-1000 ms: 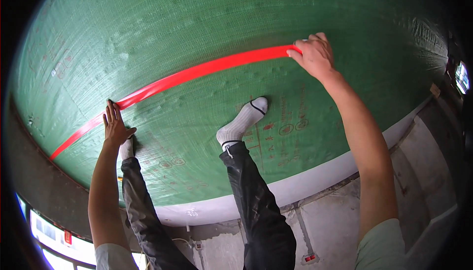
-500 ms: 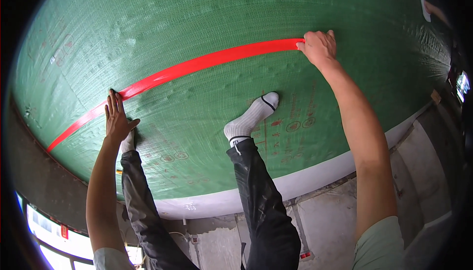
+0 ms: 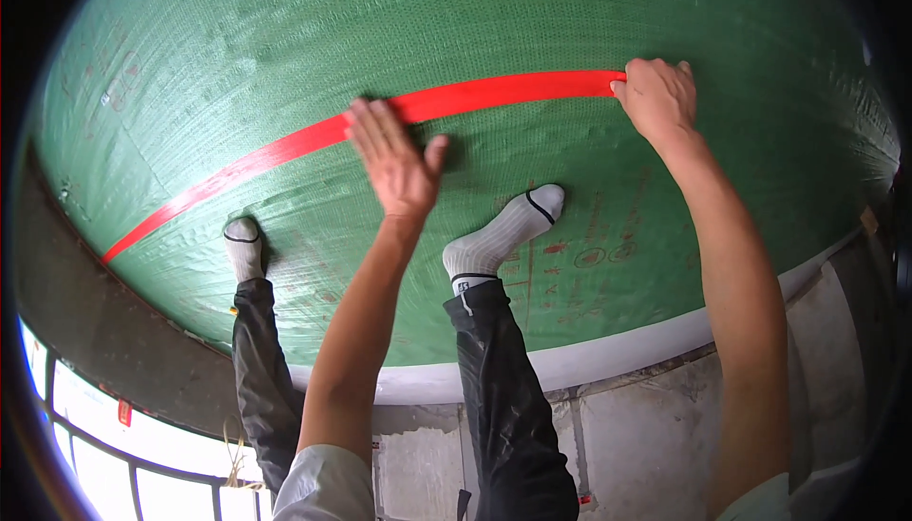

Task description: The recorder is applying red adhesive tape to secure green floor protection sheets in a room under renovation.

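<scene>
A long strip of red tape [image 3: 275,152] runs in a curve across a green woven plastic sheet [image 3: 313,37]. My right hand [image 3: 659,103] is closed on the strip's right end; whether a roll is inside the fist is hidden. With fingers stretched out and slightly blurred, my left hand [image 3: 394,155] is open over the middle of the tape, fingertips across it. From there leftward the tape lies along the sheet as far as its left edge.
My feet in a left white sock [image 3: 244,250] and a right white sock [image 3: 503,233] stand on the sheet below the tape. A white strip [image 3: 608,355] borders the sheet's near edge, beside a bare grey wall [image 3: 655,416]. Windows [image 3: 104,469] show at lower left.
My left hand has slid rightward along the tape, from near the left foot to the strip's middle. My right hand still grips the tape end; the whole view has shifted slightly.
</scene>
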`<state>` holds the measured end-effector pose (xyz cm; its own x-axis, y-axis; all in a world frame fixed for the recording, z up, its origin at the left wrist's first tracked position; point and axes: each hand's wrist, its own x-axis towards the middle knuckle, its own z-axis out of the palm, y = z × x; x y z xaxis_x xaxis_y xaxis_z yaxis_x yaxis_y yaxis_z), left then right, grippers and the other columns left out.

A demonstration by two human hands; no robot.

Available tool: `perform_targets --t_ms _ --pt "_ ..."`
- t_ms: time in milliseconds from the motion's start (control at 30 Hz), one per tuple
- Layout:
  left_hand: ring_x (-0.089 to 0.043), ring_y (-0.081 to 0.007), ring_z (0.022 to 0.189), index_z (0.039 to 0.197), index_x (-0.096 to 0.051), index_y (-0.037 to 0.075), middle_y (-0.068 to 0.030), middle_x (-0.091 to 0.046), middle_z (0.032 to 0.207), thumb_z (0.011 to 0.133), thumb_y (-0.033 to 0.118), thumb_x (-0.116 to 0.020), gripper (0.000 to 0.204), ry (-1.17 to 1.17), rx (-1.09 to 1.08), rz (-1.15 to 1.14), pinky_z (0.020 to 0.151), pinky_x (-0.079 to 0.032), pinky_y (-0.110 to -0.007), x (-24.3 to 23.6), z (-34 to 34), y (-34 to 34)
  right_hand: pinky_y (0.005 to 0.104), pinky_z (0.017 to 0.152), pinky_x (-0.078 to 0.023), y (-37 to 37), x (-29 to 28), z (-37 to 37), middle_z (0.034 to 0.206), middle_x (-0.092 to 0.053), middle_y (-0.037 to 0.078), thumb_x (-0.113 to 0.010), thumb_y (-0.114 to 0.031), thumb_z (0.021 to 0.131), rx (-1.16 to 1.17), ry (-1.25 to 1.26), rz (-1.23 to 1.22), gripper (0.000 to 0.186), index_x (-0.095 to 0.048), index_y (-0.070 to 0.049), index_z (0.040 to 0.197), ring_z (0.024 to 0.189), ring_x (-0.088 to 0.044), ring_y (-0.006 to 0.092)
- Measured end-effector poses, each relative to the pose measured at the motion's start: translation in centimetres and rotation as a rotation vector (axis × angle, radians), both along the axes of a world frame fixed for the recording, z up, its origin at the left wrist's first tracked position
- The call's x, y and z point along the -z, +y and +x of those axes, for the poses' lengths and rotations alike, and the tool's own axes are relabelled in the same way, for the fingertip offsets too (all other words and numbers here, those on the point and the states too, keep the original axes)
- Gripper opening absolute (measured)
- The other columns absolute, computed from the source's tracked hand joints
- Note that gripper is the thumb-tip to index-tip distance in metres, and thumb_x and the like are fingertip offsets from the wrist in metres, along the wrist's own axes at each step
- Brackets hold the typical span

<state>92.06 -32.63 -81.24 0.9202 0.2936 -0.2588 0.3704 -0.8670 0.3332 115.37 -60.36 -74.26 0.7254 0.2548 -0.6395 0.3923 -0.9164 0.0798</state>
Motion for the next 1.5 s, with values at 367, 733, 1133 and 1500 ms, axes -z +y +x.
perform_targets --t_ms 367,733,1133,1500 --pt "-0.013 -0.0410 0.162 0.161 -0.025 -0.010 -0.0281 -0.020 0.171 0.099 0.054 -0.058 0.095 0.013 0.419 -0.198 0.133 -0.009 -0.053 -1.2 9.0 -20.1 0.0590 0.105 -0.048 -0.8 0.8 -0.8 0.088 -0.076 0.018 -0.067 -0.022 0.089 0.027 -0.025 0.115 0.017 -0.077 -0.009 0.085 0.091 -0.073 0.0401" --pt "-0.018 -0.0324 0.162 0.164 -0.027 -0.001 -0.0184 -0.022 0.174 0.093 0.040 -0.072 0.093 0.009 0.549 -0.227 0.133 -0.014 -0.047 -3.6 9.4 -13.6 0.0547 0.107 -0.046 -1.2 0.9 -1.1 0.088 -0.078 0.015 -0.057 -0.016 0.091 0.048 -0.088 0.080 0.025 -0.081 -0.013 0.083 0.090 -0.076 0.0331" --pt "-0.005 -0.0365 0.164 0.165 -0.016 -0.003 -0.0215 -0.007 0.176 0.083 0.042 -0.081 0.115 0.301 0.476 0.113 0.133 -0.011 -0.047 -5.0 12.3 -21.5 0.0545 0.111 -0.039 -4.6 -2.6 -0.5 0.097 -0.077 0.015 -0.074 -0.024 0.088 0.056 0.133 0.365 0.022 -0.077 -0.012 0.107 0.099 -0.073 0.0330" --pt "-0.009 -0.0355 0.164 0.166 -0.017 -0.001 -0.0208 -0.007 0.176 0.088 0.009 -0.053 0.086 0.692 0.464 0.077 0.132 -0.010 -0.048 -7.3 15.9 -21.0 0.0518 0.120 -0.033 -20.1 -10.3 7.0 0.082 -0.075 0.008 -0.079 -0.036 0.084 -0.120 0.087 0.315 0.022 -0.079 -0.014 0.086 0.104 -0.068 0.0269"
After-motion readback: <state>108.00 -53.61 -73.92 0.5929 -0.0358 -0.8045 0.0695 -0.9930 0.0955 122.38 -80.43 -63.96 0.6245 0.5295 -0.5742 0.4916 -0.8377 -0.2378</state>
